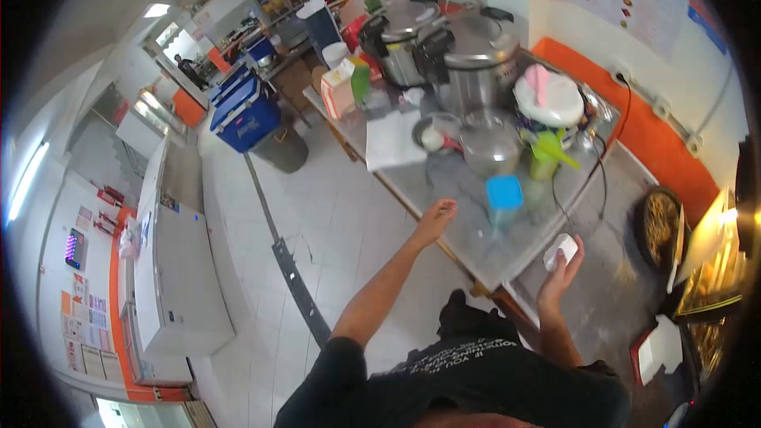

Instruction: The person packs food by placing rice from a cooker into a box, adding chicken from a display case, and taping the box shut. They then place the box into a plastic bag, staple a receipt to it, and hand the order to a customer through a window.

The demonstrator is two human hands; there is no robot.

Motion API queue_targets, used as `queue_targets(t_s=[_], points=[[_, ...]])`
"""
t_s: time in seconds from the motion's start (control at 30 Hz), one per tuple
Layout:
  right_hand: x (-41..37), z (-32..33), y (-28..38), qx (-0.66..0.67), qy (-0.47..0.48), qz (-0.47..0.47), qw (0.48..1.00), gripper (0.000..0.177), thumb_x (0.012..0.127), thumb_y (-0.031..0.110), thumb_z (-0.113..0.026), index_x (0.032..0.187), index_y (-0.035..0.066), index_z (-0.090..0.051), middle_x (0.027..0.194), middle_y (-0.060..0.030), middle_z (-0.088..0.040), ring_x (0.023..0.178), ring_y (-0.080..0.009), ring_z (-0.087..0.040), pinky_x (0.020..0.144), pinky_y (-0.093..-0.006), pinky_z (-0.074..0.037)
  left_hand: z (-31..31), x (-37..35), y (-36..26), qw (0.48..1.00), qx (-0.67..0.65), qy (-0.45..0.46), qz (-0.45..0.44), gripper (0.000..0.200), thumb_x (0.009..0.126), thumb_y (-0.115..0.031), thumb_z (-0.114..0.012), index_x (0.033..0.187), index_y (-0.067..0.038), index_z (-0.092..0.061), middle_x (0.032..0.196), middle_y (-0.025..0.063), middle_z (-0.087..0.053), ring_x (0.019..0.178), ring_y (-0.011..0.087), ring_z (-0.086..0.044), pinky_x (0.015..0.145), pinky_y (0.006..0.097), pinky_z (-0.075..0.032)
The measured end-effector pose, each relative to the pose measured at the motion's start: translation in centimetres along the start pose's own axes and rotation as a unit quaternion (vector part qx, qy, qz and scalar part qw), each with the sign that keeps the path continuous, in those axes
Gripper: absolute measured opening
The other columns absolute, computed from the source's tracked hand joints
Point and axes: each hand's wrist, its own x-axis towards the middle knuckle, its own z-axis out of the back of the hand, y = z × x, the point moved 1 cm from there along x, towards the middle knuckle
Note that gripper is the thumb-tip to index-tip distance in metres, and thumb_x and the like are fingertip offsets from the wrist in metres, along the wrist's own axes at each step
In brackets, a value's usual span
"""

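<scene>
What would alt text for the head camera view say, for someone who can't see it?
A person's right hand holds a small white item near a metal table, with the left hand held out by its edge. On the table stand two large lidded pots, a bowl, a green jug and a blue-topped container.

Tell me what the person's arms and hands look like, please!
The left hand and right hand are bare, with no gloves. The arms are bare too, up to the short black sleeves of a black T-shirt with white letters on it. I can't see any watch.
</scene>
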Motion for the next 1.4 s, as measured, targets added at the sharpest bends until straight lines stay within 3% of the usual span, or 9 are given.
queue_targets(t_s=[0.33, 0.53, 0.73, 0.87, 1.0, 1.13, 1.23, 1.3, 1.4], points=[[7.3, -24.4, -2.4, -0.105, 0.128, 0.114, 0.979, 0.065, 0.076, -0.003, -0.074, 0.129, 0.006, -0.037, 0.121, -0.0123, -0.049, 0.115, -0.0231, -0.05, 0.099, -0.0343, -0.039, 17.7, 31.9, -12.8, 0.961, 0.097, -0.094, -0.241, 0.051, 0.096, -0.029, -0.059, 0.137, -0.002, -0.045, 0.128, 0.0121, -0.058, 0.12, 0.0212, -0.053, 0.103, 0.0324, -0.037], [8.7, -36.6, -8.0, -0.118, 0.061, 0.122, 0.984, 0.063, 0.075, -0.001, -0.076, 0.125, 0.006, -0.039, 0.12, -0.0113, -0.049, 0.111, -0.0218, -0.05, 0.097, -0.034, -0.04, 21.1, 46.9, -17.0, 0.922, 0.206, 0.172, -0.278, 0.065, 0.092, -0.022, -0.065, 0.147, -0.01, -0.033, 0.136, 0.015, -0.053, 0.13, 0.0235, -0.046, 0.107, 0.0344, -0.034], [9.5, -46.9, -13.2, -0.124, -0.115, 0.135, 0.976, 0.062, 0.077, 0.0, -0.075, 0.126, 0.005, -0.039, 0.118, -0.0125, -0.05, 0.111, -0.0221, -0.05, 0.097, -0.0339, -0.039, 21.0, 50.8, -19.5, 0.874, -0.032, 0.426, -0.232, 0.08, 0.085, -0.005, -0.07, 0.151, -0.011, -0.025, 0.121, 0.0145, -0.062, 0.11, 0.017, -0.057, 0.099, 0.0326, -0.042], [12.9, -50.5, -12.1, -0.225, -0.239, 0.199, 0.923, 0.063, 0.077, 0.007, -0.078, 0.126, 0.004, -0.039, 0.12, -0.0137, -0.05, 0.112, -0.0234, -0.051, 0.098, -0.0356, -0.04, 19.1, 52.5, -24.2, 0.893, -0.067, 0.41, -0.174, 0.092, 0.08, -0.008, -0.077, 0.151, -0.007, -0.02, 0.114, 0.0178, -0.065, 0.107, 0.0202, -0.061, 0.094, 0.0311, -0.047], [20.9, -53.1, -8.9, -0.327, -0.225, 0.202, 0.895, 0.056, 0.08, 0.019, -0.077, 0.123, 0.003, -0.045, 0.118, -0.0143, -0.056, 0.11, -0.0267, -0.055, 0.096, -0.0366, -0.042, 17.7, 54.2, -34.2, 0.877, 0.038, 0.225, -0.424, 0.11, 0.06, -0.046, -0.088, 0.146, -0.011, -0.029, 0.112, 0.0174, -0.066, 0.109, 0.0264, -0.061, 0.098, 0.0453, -0.039], [28.3, -53.5, -9.5, -0.496, -0.13, 0.325, 0.795, 0.039, 0.08, 0.013, -0.07, 0.112, 0.001, -0.052, 0.111, -0.0143, -0.056, 0.103, -0.0308, -0.054, 0.092, -0.0384, -0.041, 18.4, 54.5, -37.8, 0.868, 0.015, 0.282, -0.409, 0.113, 0.061, -0.039, -0.09, 0.146, -0.003, -0.024, 0.119, 0.0285, -0.059, 0.111, 0.0346, -0.06, 0.094, 0.0405, -0.049], [23.2, -55.2, -10.0, -0.317, -0.386, 0.317, 0.807, 0.02, 0.084, 0.003, -0.059, 0.102, -0.001, -0.05, 0.095, -0.0094, -0.051, 0.088, -0.0197, -0.049, 0.083, -0.0324, -0.041, 19.4, 53.4, -32.4, 0.859, 0.051, 0.26, -0.438, 0.112, 0.061, -0.038, -0.09, 0.146, -0.004, -0.025, 0.118, 0.0264, -0.06, 0.114, 0.0347, -0.057, 0.095, 0.0404, -0.048], [18.2, -55.6, -13.1, -0.261, -0.315, 0.409, 0.816, 0.011, 0.088, -0.003, -0.052, 0.098, 0.001, -0.047, 0.093, -0.0073, -0.052, 0.085, -0.0173, -0.051, 0.076, -0.0293, -0.043, 19.5, 52.6, -26.7, 0.831, 0.121, 0.257, -0.479, 0.11, 0.053, -0.056, -0.086, 0.141, -0.013, -0.038, 0.112, 0.0146, -0.064, 0.11, 0.0299, -0.058, 0.099, 0.0519, -0.03], [9.7, -56.2, -20.4, -0.372, -0.054, 0.211, 0.902, 0.017, 0.077, -0.002, -0.064, 0.09, 0.005, -0.055, 0.089, -0.0095, -0.059, 0.083, -0.0217, -0.059, 0.071, -0.0316, -0.046, 20.1, 50.2, -20.0, 0.812, 0.161, 0.248, -0.503, 0.097, 0.056, -0.05, -0.087, 0.137, -0.016, -0.046, 0.119, 0.0074, -0.061, 0.112, 0.0243, -0.054, 0.099, 0.0465, -0.026]])
